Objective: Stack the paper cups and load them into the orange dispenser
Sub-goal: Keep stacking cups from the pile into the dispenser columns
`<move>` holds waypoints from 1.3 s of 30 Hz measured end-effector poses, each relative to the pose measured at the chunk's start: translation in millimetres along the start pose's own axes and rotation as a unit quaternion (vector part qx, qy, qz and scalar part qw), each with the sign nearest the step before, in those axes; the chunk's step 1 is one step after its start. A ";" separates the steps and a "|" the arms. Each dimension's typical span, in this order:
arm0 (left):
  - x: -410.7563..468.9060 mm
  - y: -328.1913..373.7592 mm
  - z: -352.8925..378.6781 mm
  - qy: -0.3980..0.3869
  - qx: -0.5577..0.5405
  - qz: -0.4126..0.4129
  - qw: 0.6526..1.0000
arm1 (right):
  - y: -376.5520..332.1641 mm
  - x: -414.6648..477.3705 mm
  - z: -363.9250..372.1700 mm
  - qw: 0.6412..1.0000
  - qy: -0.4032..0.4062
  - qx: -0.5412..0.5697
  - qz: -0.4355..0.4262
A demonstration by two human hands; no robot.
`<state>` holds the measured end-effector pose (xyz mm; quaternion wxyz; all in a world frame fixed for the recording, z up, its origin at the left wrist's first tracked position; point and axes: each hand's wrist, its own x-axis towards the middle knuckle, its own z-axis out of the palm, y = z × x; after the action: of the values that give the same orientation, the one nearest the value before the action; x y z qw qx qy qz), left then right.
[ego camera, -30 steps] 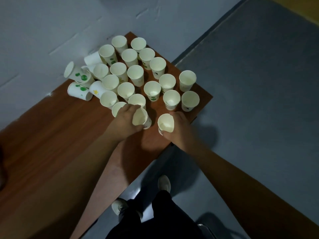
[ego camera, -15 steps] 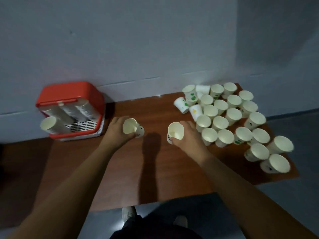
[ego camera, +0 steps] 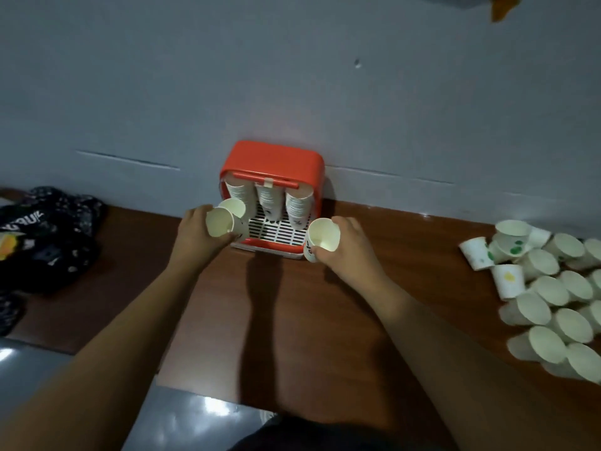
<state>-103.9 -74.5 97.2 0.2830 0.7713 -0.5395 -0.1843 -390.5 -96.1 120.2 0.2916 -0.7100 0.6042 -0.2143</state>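
cups, one per hand: left hand (ego camera: 195,236) grips a left cup (ego camera: 221,226), mouth tilted toward the camera, just before the orange dispenser (ego camera: 272,164). right hand (ego camera: 348,245) grips a right cup (ego camera: 322,239) at its front right corner. three stacks (ego camera: 268,200) hang inside, so probably poised for nesting. loose cups (ego camera: 553,288) crowd the table (ego camera: 292,320) at right. versus half a second back, both hands have closed in on the dispenser.

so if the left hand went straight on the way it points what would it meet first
Likely the lowest cup of the left stack in the orange dispenser, just beyond the paper cup the left hand holds; depth is unclear.
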 end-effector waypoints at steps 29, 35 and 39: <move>124.7 -112.4 53.9 -0.187 -0.106 0.052 0.975 | -100.3 140.3 161.0 0.994 0.045 0.041 -0.087; 112.6 -122.7 50.0 -0.154 -0.228 -0.034 0.961 | -87.5 142.9 187.8 0.995 -0.058 -0.026 -0.071; 107.7 -116.1 47.1 -0.166 -0.290 -0.039 0.942 | -78.7 148.4 200.5 0.996 -0.081 0.000 -0.023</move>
<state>-9.5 -156.6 -10.7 0.3933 0.6345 -0.4713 -0.4697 -174.7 -202.9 18.1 0.3346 -0.7386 0.5623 -0.1624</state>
